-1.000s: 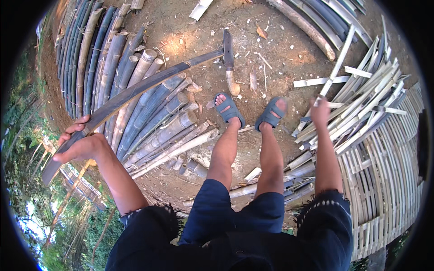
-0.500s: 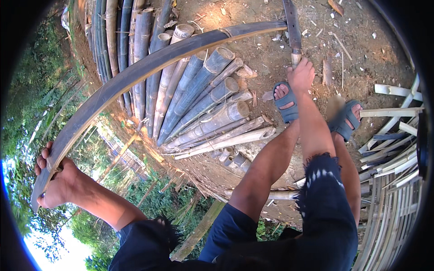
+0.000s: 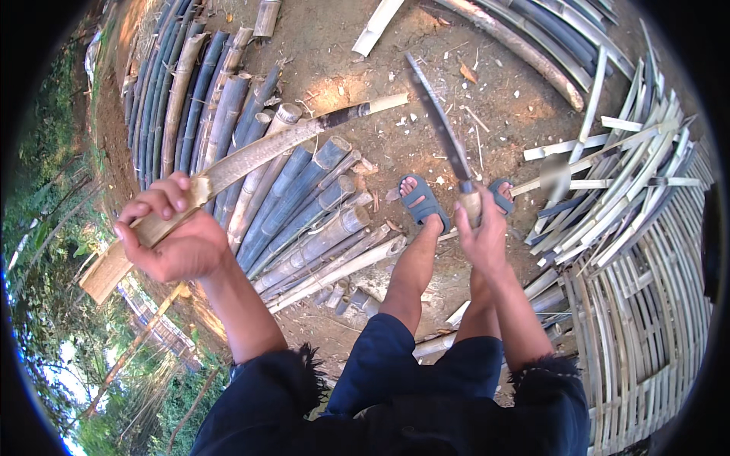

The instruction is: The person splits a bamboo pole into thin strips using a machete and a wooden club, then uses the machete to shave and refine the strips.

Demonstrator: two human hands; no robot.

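Observation:
My left hand (image 3: 179, 235) is raised at the left, its fingers and thumb curled around a split bamboo strip (image 3: 258, 154). The strip slants up to the right over the stacked poles, its pale hollow inner face showing, with a dark patch near the far end. In my right hand (image 3: 484, 232), in front of my legs, is the wooden handle of a machete (image 3: 442, 128). Its long dark blade points away and slightly left. The blade and the far tip of the strip are apart.
Bamboo poles (image 3: 304, 190) lie stacked on the left, cut ends facing the bare dirt. At the right are a heap of split strips (image 3: 631, 190) and a slatted bamboo panel (image 3: 646, 327). More poles (image 3: 525, 45) lie far right. My sandalled foot (image 3: 422, 201) stands between.
The strip has turned from its dark outer side to its pale inner face. The machete has come away from the strip's far end and now tilts left. My left hand is nearer the middle.

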